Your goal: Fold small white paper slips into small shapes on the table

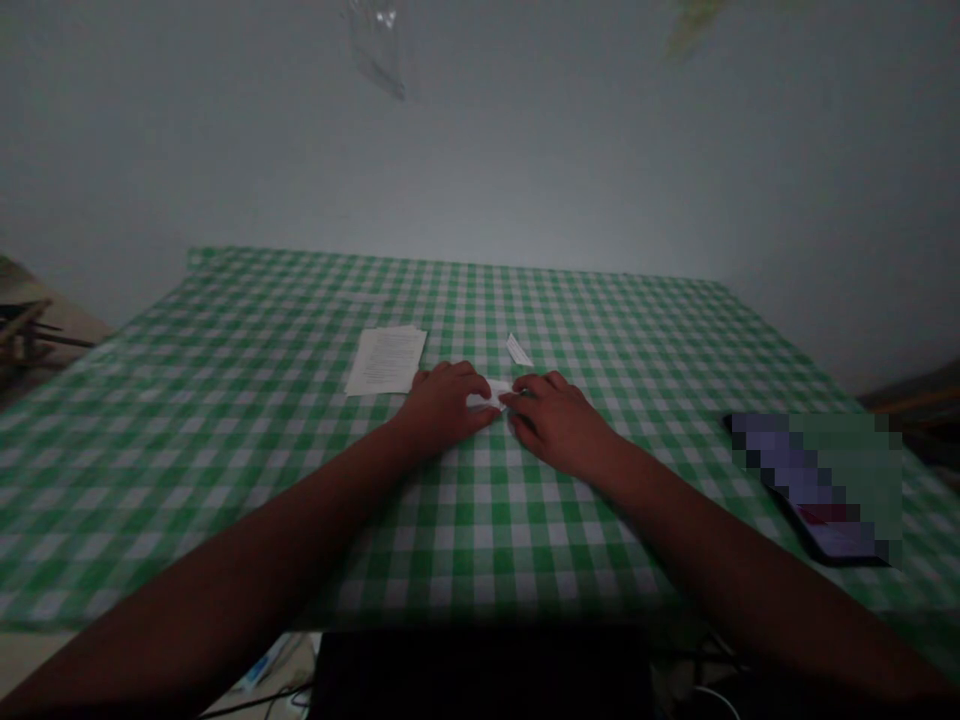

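In the middle of the counter, the left hand (pixel 448 405) and the right hand (pixel 559 420) meet over a small piece of white paper (pixel 496 387). The left hand is curved, its thumb and forefinger arched apart at the paper's left side; the right hand is half curled, its fingertips at the other side. Whether either hand truly pinches the paper or only presses it down, I cannot tell, since the fingers cover much of it. Coming at it from both sides seems to keep so light a piece from sliding, and the surface beneath likely gives the fingers something to push against.

Just beyond the hands lies a narrow white paper strip (pixel 518 350), apart from both and within easy reach. Beside the left hand and a little beyond it, printed sheets (pixel 386 360) lie flat in a loose stack, their edges not quite matching; the hand hides the near right corner. Well apart on the right, a phone (pixel 808 490) rests near the edge, perhaps there to leave the middle free for both arms. A green-and-white checked cloth (pixel 480 545) covers the counter, which meets a plain wall (pixel 525 150) behind.
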